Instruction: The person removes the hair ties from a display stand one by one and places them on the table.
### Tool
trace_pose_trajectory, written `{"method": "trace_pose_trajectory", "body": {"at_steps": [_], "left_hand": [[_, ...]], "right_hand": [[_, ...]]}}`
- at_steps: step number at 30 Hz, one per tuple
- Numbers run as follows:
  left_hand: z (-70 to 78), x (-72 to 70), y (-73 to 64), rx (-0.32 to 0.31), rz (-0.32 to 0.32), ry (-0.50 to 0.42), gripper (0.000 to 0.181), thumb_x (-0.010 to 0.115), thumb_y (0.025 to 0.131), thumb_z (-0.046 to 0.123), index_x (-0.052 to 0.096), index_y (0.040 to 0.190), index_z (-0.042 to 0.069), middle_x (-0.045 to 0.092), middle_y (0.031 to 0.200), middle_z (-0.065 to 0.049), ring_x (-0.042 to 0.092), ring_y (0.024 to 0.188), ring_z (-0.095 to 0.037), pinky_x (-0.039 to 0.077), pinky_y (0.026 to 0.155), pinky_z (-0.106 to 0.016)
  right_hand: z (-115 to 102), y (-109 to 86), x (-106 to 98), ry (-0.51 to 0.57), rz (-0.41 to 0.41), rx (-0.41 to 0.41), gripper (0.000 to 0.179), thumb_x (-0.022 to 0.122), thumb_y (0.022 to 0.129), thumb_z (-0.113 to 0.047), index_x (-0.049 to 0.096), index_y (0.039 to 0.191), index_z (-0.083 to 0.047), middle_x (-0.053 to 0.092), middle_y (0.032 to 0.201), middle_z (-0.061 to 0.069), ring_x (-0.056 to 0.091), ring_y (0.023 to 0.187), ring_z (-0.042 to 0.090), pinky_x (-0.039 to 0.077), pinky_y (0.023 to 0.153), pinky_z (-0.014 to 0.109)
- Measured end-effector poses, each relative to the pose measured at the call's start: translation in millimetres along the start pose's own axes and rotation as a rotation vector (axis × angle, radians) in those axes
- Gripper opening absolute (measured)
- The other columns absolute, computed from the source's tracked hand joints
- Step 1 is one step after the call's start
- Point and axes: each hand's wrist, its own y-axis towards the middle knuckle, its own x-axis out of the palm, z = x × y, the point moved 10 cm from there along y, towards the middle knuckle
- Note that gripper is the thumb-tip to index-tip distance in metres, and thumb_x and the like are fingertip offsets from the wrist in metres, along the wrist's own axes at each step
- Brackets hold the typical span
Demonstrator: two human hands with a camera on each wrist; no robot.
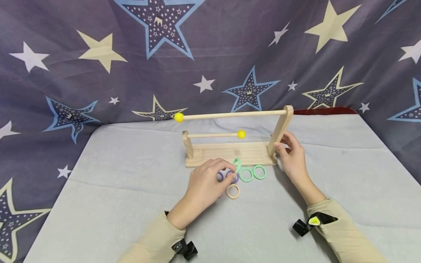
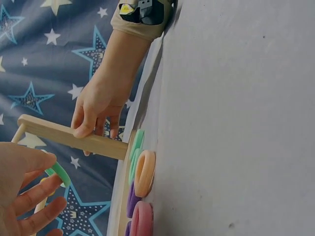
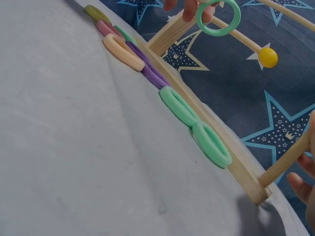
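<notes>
My left hand (image 1: pixel 208 182) pinches a mint-green ring (image 1: pixel 237 165) between thumb and fingertips, raised off the table and upright. In the right wrist view this green ring (image 3: pixel 219 18) shows nearly face-on. My right hand (image 1: pixel 292 157) grips the tall post (image 1: pixel 280 131) of a wooden stand, thumb in front and fingers behind. That stand has a flat base (image 1: pixel 243 151), a long upper rod (image 1: pixel 230 115) and a shorter lower rod (image 1: pixel 213 135), each tipped with a yellow ball. Both rods carry no rings.
Along the base's front edge lie two green rings (image 1: pixel 246 174), purple rings (image 3: pixel 155 77) and a peach ring (image 1: pixel 233 191). Farther along are a pink ring (image 3: pixel 109 29) and an olive ring (image 3: pixel 97 14). A star-patterned curtain (image 1: pixel 210 54) hangs behind the grey-covered table (image 1: pixel 131 157).
</notes>
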Motion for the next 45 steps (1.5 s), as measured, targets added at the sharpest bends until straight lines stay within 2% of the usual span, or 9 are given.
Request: {"method": "trace_pose_trajectory", "body": {"at_steps": [4, 10, 16, 20, 26, 35, 45], "left_hand": [[2.2, 3.9, 0.1, -0.003, -0.017, 0.007, 0.011, 0.078, 0.086, 0.032, 0.073, 0.095, 0.031, 0.070, 0.100, 0.016, 0.065, 0.093, -0.008, 0.052, 0.071, -0.036], [6.4, 9.5, 0.1, 0.010, -0.056, 0.017, 0.008, 0.078, 0.087, 0.033, 0.074, 0.094, 0.031, 0.069, 0.097, 0.017, 0.064, 0.089, -0.007, 0.050, 0.069, -0.033], [10.6, 18.2, -0.8, 0.049, -0.111, 0.002, 0.007, 0.077, 0.088, 0.030, 0.075, 0.094, 0.029, 0.070, 0.099, 0.016, 0.063, 0.089, -0.008, 0.052, 0.074, -0.032], [13.8, 24.6, -0.9, 0.062, -0.153, 0.002, 0.008, 0.076, 0.089, 0.030, 0.076, 0.096, 0.027, 0.071, 0.103, 0.014, 0.064, 0.092, -0.010, 0.052, 0.080, -0.033], [16.7, 32.2, -0.3, 0.074, -0.185, 0.025, 0.005, 0.076, 0.088, 0.030, 0.076, 0.093, 0.028, 0.071, 0.103, 0.015, 0.065, 0.098, -0.010, 0.052, 0.083, -0.033], [23.6, 46.9, -2.0, 0.182, -0.249, 0.095, 0.007, 0.078, 0.086, 0.030, 0.076, 0.093, 0.029, 0.070, 0.095, 0.017, 0.063, 0.083, -0.003, 0.049, 0.071, -0.024], [24.7, 56.5, -5.2, 0.211, -0.292, 0.131, 0.009, 0.078, 0.086, 0.033, 0.076, 0.094, 0.030, 0.071, 0.099, 0.016, 0.062, 0.084, -0.001, 0.050, 0.071, -0.024]], "right_hand": [[-1, 0.9, 0, -0.002, 0.003, -0.004, 0.042, 0.064, 0.090, 0.006, 0.054, 0.130, 0.010, 0.065, 0.116, 0.028, 0.055, 0.097, -0.009, 0.045, 0.075, 0.010], [-28, -2.3, 0, -0.011, 0.000, -0.019, 0.038, 0.061, 0.090, 0.010, 0.052, 0.126, 0.018, 0.062, 0.113, 0.036, 0.054, 0.096, -0.009, 0.045, 0.075, 0.010], [-2, 0.3, 1, 0.002, -0.004, 0.004, 0.040, 0.063, 0.092, 0.006, 0.054, 0.131, 0.010, 0.064, 0.118, 0.029, 0.055, 0.099, -0.008, 0.045, 0.077, 0.010], [0, 0.1, 1, 0.007, -0.008, 0.008, 0.041, 0.063, 0.092, 0.003, 0.055, 0.132, 0.008, 0.064, 0.119, 0.026, 0.055, 0.100, -0.007, 0.045, 0.077, 0.011], [2, 0.3, 1, -0.012, -0.010, 0.011, 0.043, 0.063, 0.091, 0.005, 0.053, 0.133, 0.008, 0.063, 0.120, 0.028, 0.053, 0.100, -0.009, 0.044, 0.077, 0.011], [3, -0.1, 1, -0.010, -0.009, 0.009, 0.043, 0.063, 0.092, 0.003, 0.053, 0.134, 0.007, 0.064, 0.120, 0.027, 0.054, 0.100, -0.008, 0.045, 0.077, 0.011], [2, -0.6, 1, -0.009, -0.011, 0.004, 0.044, 0.063, 0.092, 0.003, 0.053, 0.134, 0.007, 0.063, 0.121, 0.027, 0.054, 0.101, -0.008, 0.044, 0.078, 0.010]]}}
